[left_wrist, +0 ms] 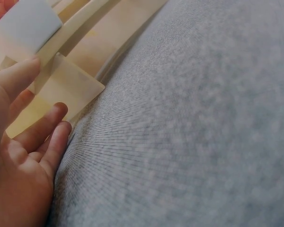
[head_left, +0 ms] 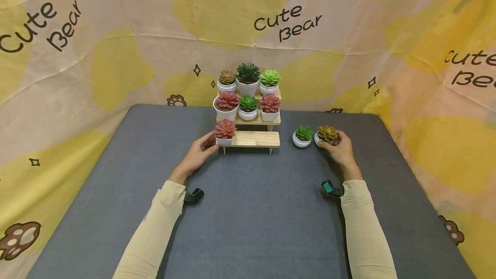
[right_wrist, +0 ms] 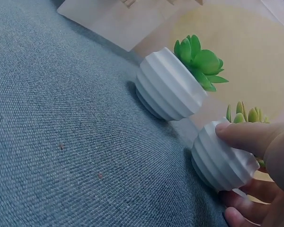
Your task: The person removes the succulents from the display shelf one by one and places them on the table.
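At the left end of the wooden stand's lowest shelf [head_left: 255,138], my left hand [head_left: 198,153] rests with loosely extended fingers. In the left wrist view, the thumb of that hand [left_wrist: 19,156] touches the shelf edge beside a white pot [left_wrist: 26,26], with the other fingers near the stand's leg [left_wrist: 73,87]. A pink succulent [head_left: 225,129] stands on that shelf's left end. My right hand [head_left: 342,152] grips the white ribbed pot [right_wrist: 220,158] of a yellow-orange succulent [head_left: 327,133], low at the table. Just left of it is a green succulent in a ribbed pot [right_wrist: 168,85].
The upper shelves hold several potted succulents, among them a dark green one [head_left: 248,73] at the top and a pink one [head_left: 269,103] on the middle shelf. A grey cloth covers the table [head_left: 255,218]. Behind it hangs a yellow patterned cloth [head_left: 155,3].
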### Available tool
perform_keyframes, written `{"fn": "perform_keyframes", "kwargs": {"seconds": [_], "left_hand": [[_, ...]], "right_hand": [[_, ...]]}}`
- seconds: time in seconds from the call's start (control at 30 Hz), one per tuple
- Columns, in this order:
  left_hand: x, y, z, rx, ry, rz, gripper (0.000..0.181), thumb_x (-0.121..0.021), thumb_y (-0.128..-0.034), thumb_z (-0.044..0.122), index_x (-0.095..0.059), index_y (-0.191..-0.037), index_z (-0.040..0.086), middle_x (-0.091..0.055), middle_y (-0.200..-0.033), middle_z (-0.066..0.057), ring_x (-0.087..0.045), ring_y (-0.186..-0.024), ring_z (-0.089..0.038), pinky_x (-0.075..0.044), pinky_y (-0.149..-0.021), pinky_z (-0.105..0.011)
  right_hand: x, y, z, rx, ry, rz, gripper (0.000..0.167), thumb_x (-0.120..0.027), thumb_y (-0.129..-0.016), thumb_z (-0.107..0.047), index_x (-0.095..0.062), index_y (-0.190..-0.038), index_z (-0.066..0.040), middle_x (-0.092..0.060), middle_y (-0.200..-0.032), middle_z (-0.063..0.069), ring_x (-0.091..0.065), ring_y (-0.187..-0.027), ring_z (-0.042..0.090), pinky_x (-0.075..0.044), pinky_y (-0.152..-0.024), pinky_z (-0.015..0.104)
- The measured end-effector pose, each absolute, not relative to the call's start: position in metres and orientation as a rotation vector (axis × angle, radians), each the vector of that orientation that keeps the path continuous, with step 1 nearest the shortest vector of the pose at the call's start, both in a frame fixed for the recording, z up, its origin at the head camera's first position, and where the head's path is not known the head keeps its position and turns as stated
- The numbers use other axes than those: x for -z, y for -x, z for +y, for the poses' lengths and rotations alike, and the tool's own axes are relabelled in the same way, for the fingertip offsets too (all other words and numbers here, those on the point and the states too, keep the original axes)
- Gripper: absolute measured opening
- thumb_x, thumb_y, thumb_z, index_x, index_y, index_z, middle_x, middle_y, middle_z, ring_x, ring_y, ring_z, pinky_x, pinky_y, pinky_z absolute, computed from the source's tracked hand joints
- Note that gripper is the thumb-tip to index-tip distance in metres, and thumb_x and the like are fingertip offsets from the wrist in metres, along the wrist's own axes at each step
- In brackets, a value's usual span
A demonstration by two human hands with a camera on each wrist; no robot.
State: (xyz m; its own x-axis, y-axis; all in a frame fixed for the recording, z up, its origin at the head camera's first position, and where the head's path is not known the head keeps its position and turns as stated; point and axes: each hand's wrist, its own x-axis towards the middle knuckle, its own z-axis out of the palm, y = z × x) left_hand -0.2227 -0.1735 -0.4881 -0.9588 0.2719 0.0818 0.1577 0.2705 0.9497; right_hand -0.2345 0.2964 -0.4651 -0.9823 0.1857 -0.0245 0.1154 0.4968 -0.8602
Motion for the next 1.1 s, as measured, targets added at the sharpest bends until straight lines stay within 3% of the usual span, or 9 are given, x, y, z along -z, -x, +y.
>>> {"fn": "perform_keyframes", "kwargs": {"seconds": [0.1,0.33,0.53,0.6,0.7,0.9,1.1], "left_hand": [[0.488,0.222,-0.173,-1.793,-0.413,2.426,0.061,-0.057,-0.1032,0.009,-0.031,-0.157,-0.001,-0.049,-0.147,-0.033,-0.049,-0.136,-0.044,-0.039,-0.113,-0.054],[0.487,0.223,-0.173,-1.794,-0.384,2.422,0.061,-0.058,-0.1032,0.01,-0.032,-0.157,0.0,-0.048,-0.148,-0.032,-0.046,-0.139,-0.044,-0.037,-0.114,-0.057],[0.486,0.222,-0.173,-1.791,-0.39,2.426,0.061,-0.058,-0.103,0.009,-0.031,-0.157,-0.001,-0.049,-0.148,-0.032,-0.047,-0.138,-0.044,-0.038,-0.113,-0.057],[0.486,0.221,-0.173,-1.791,-0.391,2.429,0.061,-0.057,-0.103,0.009,-0.031,-0.157,-0.001,-0.049,-0.148,-0.032,-0.047,-0.138,-0.045,-0.038,-0.113,-0.057],[0.487,0.221,-0.174,-1.792,-0.396,2.43,0.061,-0.057,-0.1031,0.009,-0.031,-0.157,-0.001,-0.049,-0.148,-0.032,-0.048,-0.138,-0.044,-0.038,-0.113,-0.057],[0.486,0.222,-0.174,-1.798,-0.382,2.418,0.062,-0.058,-0.1033,0.011,-0.031,-0.158,0.0,-0.048,-0.148,-0.032,-0.047,-0.139,-0.043,-0.038,-0.113,-0.056],[0.486,0.222,-0.173,-1.803,-0.387,2.4,0.062,-0.057,-0.1038,0.011,-0.029,-0.158,0.001,-0.047,-0.149,-0.031,-0.046,-0.14,-0.043,-0.036,-0.115,-0.057]], "right_hand": [[0.465,0.234,0.297,-1.513,0.261,-2.665,0.067,-0.071,-0.093,-0.009,-0.038,-0.149,0.006,-0.048,-0.147,0.031,-0.053,-0.133,0.041,-0.04,-0.082,0.013],[0.463,0.232,0.296,-1.479,0.247,-2.698,0.069,-0.071,-0.094,-0.013,-0.036,-0.15,0.008,-0.049,-0.144,0.032,-0.052,-0.13,0.039,-0.043,-0.091,0.025],[0.46,0.231,0.297,-1.523,0.227,-2.7,0.078,-0.072,-0.094,-0.018,-0.029,-0.156,0.004,-0.047,-0.146,0.031,-0.052,-0.127,0.037,-0.04,-0.077,0.01],[0.457,0.231,0.297,-1.525,0.204,-2.72,0.082,-0.072,-0.095,-0.021,-0.025,-0.157,0.001,-0.046,-0.147,0.03,-0.052,-0.126,0.037,-0.04,-0.075,0.01],[0.452,0.229,0.298,-1.502,0.165,-2.767,0.086,-0.071,-0.095,-0.026,-0.02,-0.16,-0.001,-0.04,-0.152,0.029,-0.049,-0.125,0.036,-0.042,-0.083,0.02],[0.438,0.224,0.296,-1.433,0.132,-2.807,0.089,-0.07,-0.096,-0.029,-0.015,-0.162,-0.005,-0.026,-0.161,0.032,-0.039,-0.134,0.046,-0.04,-0.102,0.055],[0.427,0.221,0.296,-1.41,0.125,-2.8,0.091,-0.071,-0.096,-0.032,-0.014,-0.162,-0.007,-0.027,-0.16,0.033,-0.031,-0.144,0.051,-0.032,-0.113,0.065]]}}
